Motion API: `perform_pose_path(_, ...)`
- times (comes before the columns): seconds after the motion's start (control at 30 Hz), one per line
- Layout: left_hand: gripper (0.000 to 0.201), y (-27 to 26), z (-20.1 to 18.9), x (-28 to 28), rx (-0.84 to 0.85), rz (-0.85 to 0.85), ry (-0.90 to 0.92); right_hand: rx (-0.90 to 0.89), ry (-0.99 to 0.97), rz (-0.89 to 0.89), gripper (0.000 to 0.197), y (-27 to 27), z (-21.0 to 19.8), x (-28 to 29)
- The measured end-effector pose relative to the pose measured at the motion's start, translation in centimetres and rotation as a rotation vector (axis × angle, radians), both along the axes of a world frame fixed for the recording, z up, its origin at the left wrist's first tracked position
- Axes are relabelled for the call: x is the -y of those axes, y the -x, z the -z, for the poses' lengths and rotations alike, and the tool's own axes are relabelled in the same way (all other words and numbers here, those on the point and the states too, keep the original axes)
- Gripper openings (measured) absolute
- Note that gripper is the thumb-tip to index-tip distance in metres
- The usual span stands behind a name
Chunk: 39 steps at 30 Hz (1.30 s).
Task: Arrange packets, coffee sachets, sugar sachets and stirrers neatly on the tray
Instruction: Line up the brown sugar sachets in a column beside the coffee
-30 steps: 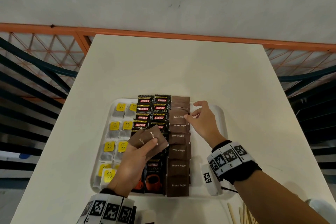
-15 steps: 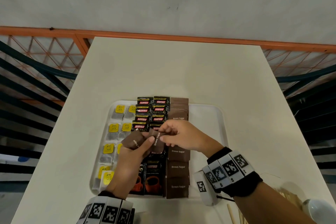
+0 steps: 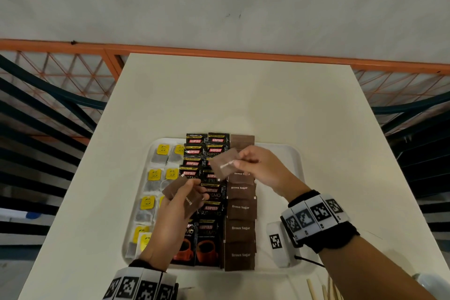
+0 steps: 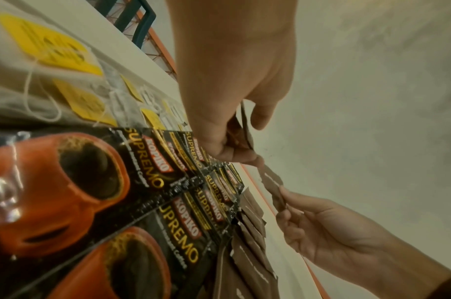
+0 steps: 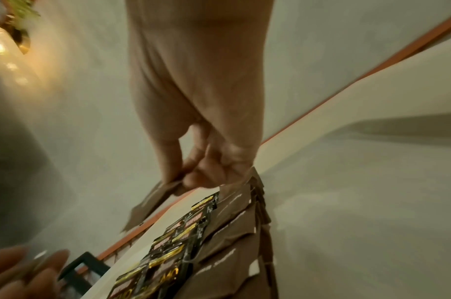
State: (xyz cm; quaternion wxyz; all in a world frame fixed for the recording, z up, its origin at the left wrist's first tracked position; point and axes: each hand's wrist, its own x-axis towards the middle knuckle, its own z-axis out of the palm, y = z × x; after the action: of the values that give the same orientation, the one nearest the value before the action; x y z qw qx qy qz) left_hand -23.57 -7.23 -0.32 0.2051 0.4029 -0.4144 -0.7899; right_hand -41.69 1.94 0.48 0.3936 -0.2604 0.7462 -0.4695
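The right hand pinches one brown sugar sachet above the far end of the sugar column, likely to lay it in line, while the left hand grips the spare sachets as a ready supply. On the white tray, tea bags fill the left, Kopiko coffee sachets the middle, sugar beside them; stirrers wait off-tray.

Both forearms reach forward. The right hand pinches between thumb and fingers; the left hand, nearer the body, grips likewise.
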Motion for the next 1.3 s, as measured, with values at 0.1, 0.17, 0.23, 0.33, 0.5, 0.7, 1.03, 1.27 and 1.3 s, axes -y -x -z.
perform_pose_path(0.1, 0.028, -0.1, -0.4, 0.1, -0.013, 0.0, -0.047, 0.033, -0.011, 0.28, 0.01, 1.1, 1.0, 0.3)
perform_pose_path(0.17, 0.031, -0.1, -0.5, 0.1, -0.001, 0.024, -0.041, 0.018, -0.052, 0.384, 0.013, 1.4, 2.0, 0.5)
perform_pose_path(0.23, 0.032, 0.2, -0.6, -0.1, 0.038, 0.059, -0.005, -0.005, -0.09, 0.443, 0.013, 1.6, 2.7, 0.7)
perform_pose_path(0.33, 0.036, 0.4, -0.6, -0.2, 0.103, 0.114, 0.049, -0.069, -0.143, 0.469, 0.014, 1.5, 3.2, 0.7)
perform_pose_path(0.5, 0.029, 0.5, -0.4, -0.2, 0.127, 0.161, 0.09, -0.159, -0.18, 0.463, 0.019, 1.1, 3.7, 0.5)
perform_pose_path(0.7, 0.023, 0.3, 0.3, -0.2, 0.087, 0.098, 0.167, -0.287, -0.154, 0.417, 0.015, 0.3, 3.0, 0.5)
perform_pose_path(1.03, 0.024, 0.5, 1.1, 0.1, 0.022, -0.06, 0.047, 0.072, -0.027, -0.128, 0.02, -4.5, -0.5, 0.7)
perform_pose_path(1.27, 0.018, -1.0, 1.0, 0.7, 0.063, 0.022, 0.157, 0.06, 0.014, -0.265, 0.024, -4.3, -1.1, 1.0)
perform_pose_path(1.3, 0.018, -1.1, 0.9, 0.7, 0.076, 0.044, 0.195, -0.016, 0.008, -0.321, 0.025, -4.4, -1.1, 1.1)
